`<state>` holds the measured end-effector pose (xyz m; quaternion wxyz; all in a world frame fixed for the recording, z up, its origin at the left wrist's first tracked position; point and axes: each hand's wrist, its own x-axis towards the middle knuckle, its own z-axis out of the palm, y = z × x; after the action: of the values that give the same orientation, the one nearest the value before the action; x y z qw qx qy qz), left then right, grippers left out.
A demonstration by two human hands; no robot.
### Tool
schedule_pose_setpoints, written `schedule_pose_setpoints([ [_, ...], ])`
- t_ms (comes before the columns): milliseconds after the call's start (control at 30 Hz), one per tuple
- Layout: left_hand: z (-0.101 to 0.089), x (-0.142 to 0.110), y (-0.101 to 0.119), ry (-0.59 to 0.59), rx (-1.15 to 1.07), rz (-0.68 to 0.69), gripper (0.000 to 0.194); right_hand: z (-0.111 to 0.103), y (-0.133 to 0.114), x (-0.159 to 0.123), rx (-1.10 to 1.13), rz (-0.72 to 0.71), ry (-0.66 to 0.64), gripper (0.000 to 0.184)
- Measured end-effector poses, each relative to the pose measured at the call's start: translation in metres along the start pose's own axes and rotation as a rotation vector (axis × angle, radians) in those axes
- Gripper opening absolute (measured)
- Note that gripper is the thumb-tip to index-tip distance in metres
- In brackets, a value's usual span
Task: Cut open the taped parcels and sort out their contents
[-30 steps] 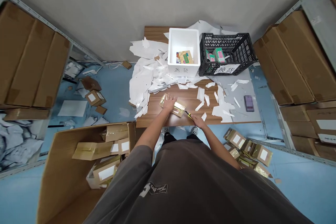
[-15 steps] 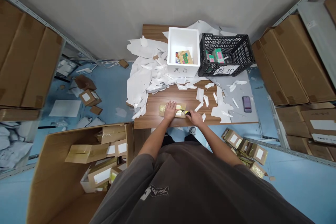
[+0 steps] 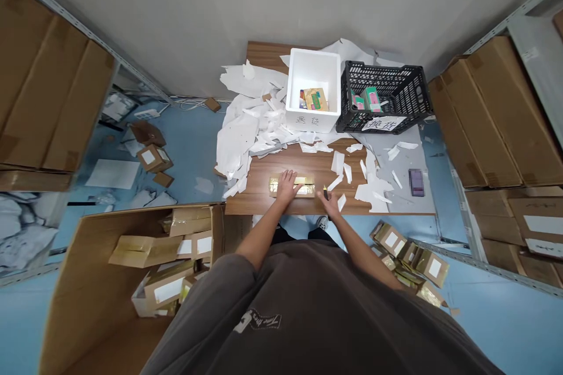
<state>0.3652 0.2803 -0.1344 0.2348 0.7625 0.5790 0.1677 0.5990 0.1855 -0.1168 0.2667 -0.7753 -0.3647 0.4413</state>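
Two hands are working near the front edge of the surface [image 3: 250,200]: the left hand [image 3: 288,186] is pressing flat on a gold packet [image 3: 307,188], pinning it steady, while the right hand [image 3: 329,203] is gripping a small knife [image 3: 325,192] just beside the packet's end, with open wood before the paper scraps [image 3: 372,192].

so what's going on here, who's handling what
A person stands at a brown wood-grain table, their left hand pressed flat on a flat gold foil packet. Their right hand holds a small yellow-and-black utility knife just right of the packet. Torn white paper scraps are heaped on and around the table. Beyond them sit a white foam box and a black plastic crate, both holding small colourful packets.
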Motion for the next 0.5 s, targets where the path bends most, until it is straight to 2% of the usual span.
schedule_pose_setpoints([
  [33,-0.002,-0.001,0.004,0.020,0.022,-0.055,0.058,0.024,-0.003,-0.002,0.055,0.043,-0.008,0.052],
  [100,-0.005,-0.007,0.012,0.054,0.061,-0.185,0.063,0.060,-0.013,0.002,0.104,0.108,0.063,0.053],
  [167,-0.007,-0.017,0.018,0.041,0.065,-0.273,0.066,0.075,-0.027,0.017,0.107,0.105,0.122,0.053],
  [267,-0.007,-0.034,0.022,-0.050,-0.019,-0.341,0.068,0.067,-0.053,0.055,0.059,0.075,0.135,0.050],
  [367,-0.004,-0.044,0.019,-0.121,-0.169,-0.401,0.085,0.050,-0.075,0.081,0.056,0.101,0.104,0.044],
  [433,-0.001,-0.045,0.015,-0.143,-0.276,-0.454,0.103,0.040,-0.077,0.078,0.125,0.135,0.032,0.035],
  [500,0.002,-0.044,0.010,-0.147,-0.382,-0.505,0.115,0.031,-0.069,0.062,0.235,0.189,-0.077,0.030],
])
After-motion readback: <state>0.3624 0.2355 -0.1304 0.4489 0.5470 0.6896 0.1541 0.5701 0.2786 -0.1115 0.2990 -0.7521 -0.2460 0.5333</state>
